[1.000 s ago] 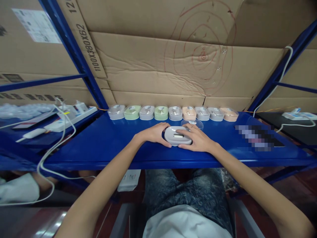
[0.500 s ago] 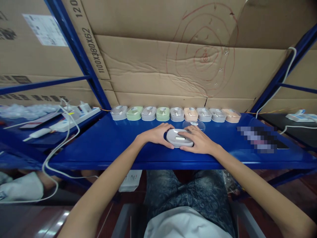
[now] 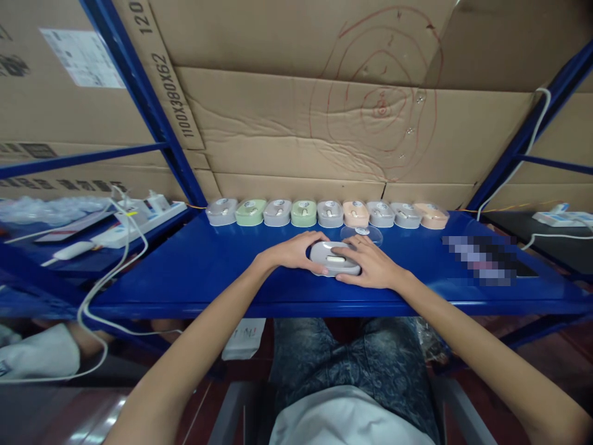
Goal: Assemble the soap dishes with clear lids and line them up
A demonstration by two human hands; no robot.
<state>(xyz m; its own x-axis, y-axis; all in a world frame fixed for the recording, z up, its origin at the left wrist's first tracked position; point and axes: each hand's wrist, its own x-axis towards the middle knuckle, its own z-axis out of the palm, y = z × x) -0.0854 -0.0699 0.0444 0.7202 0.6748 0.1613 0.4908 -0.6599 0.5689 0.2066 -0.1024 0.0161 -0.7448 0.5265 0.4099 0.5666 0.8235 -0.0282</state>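
Observation:
A grey oval box (image 3: pixel 334 267) with a pale bar-shaped piece in the middle of its top sits near the front of the blue table. My left hand (image 3: pixel 303 250) curves around its left end, thumb at the front rim and fingers at the back. From the right, my right hand (image 3: pixel 373 262) grips the other end, with a finger reaching over the top towards the pale bar. Just behind the right hand lies a clear oval cover (image 3: pixel 374 235) with a round label, partly hidden by the fingers.
Several similar boxes in grey, green (image 3: pixel 303 214) and peach (image 3: pixel 356 214) with clear covers line the back of the blue table (image 3: pixel 222 272). A blurred-out dark flat item (image 3: pixel 486 259) lies right. White cables (image 3: pixel 88 296) hang at left beside a power strip (image 3: pixel 134 225). Cardboard stands behind.
My left thumb has shifted slightly inward onto the box's front rim. Both hands stay around the box, and the whole view has drifted a little.

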